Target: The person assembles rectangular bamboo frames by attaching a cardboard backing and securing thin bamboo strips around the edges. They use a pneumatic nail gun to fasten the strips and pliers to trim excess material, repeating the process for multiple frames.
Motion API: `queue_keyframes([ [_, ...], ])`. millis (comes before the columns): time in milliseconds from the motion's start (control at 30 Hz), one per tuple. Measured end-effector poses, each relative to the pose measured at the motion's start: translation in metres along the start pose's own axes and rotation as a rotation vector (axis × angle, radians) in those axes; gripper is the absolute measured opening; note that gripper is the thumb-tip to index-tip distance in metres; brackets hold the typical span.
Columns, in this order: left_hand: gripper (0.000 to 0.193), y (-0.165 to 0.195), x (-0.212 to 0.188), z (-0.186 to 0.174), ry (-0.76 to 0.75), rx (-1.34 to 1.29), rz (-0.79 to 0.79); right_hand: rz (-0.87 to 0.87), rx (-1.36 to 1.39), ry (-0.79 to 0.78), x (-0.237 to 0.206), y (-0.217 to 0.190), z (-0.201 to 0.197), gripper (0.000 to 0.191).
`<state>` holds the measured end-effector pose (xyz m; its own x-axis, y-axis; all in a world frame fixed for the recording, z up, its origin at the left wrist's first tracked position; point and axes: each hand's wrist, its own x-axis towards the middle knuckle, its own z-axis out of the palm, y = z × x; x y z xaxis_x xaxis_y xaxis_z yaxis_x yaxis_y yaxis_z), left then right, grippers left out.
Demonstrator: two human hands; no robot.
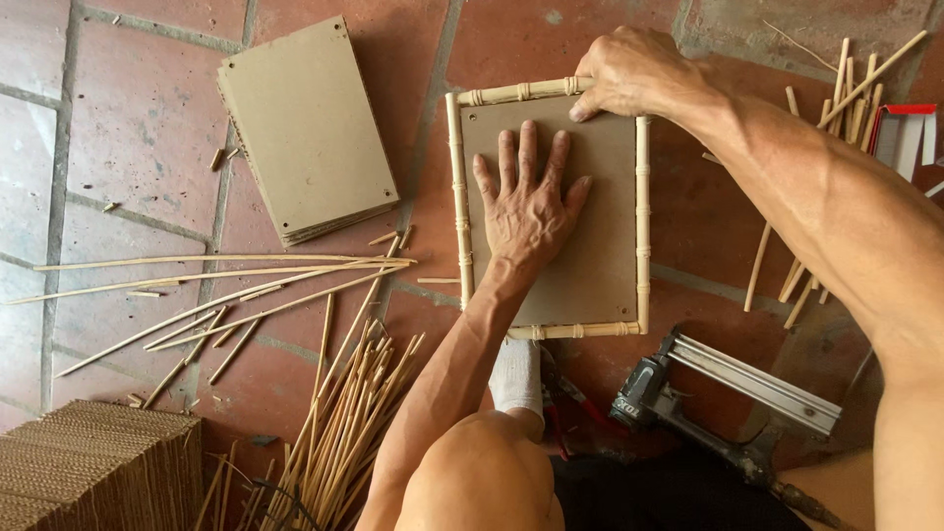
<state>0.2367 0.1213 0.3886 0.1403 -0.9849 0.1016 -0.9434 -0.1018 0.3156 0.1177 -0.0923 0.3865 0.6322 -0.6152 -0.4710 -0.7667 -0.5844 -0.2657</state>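
Here the left hand [526, 206] lies flat, fingers spread, palm pressing a brown board [590, 246] down inside a bamboo frame [643, 216] on the tiled floor [138, 138]. The right hand [629, 71] is closed over the frame's top rail near its right corner, gripping the bamboo. Judging by this, the step in hand is seating the board squarely within the frame; the next move would call for keeping the panel pinned flat while the corner is held tight, and for a free hand to reach the staple gun [728, 388] lying just below the frame.

A stack of like boards [310, 128] lies well apart to the left, with loose bamboo strips [236, 285] and a bundle of sticks [344, 423] below it. Corrugated cardboard [98, 462] is cut off at the lower left corner. More sticks [846, 88] lie at the upper right beside a red and white object, too cropped to identify. The right fingertips are hidden under the hand, so whether the corner joint is closed cannot be told. A red-handled tool near the white sock [516, 379] is mostly hidden.
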Motion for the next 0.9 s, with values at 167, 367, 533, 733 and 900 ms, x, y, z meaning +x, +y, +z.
queue_keyframes([
  [167, 0.064, 0.006, -0.011, -0.005, 0.011, 0.021, 0.019, -0.023, 0.090, 0.173, -0.037, -0.026, -0.012, 0.038],
  [367, 0.061, 0.005, -0.019, -0.008, 0.063, 0.017, 0.106, -0.343, 0.372, 0.635, -0.073, 0.026, 0.016, 0.028],
  [533, 0.040, -0.002, -0.008, -0.003, 0.085, 0.048, 0.155, 0.210, 0.434, 0.889, -0.189, 0.134, 0.088, 0.020],
  [733, 0.041, 0.002, -0.014, 0.004, 0.227, 0.100, 0.200, 0.713, 0.474, 0.644, -0.282, 0.121, 0.239, 0.011],
  [900, 0.044, -0.003, -0.023, 0.012, 0.206, 0.065, 0.197, 0.657, 0.286, 0.678, -0.282, 0.095, 0.241, 0.014],
])
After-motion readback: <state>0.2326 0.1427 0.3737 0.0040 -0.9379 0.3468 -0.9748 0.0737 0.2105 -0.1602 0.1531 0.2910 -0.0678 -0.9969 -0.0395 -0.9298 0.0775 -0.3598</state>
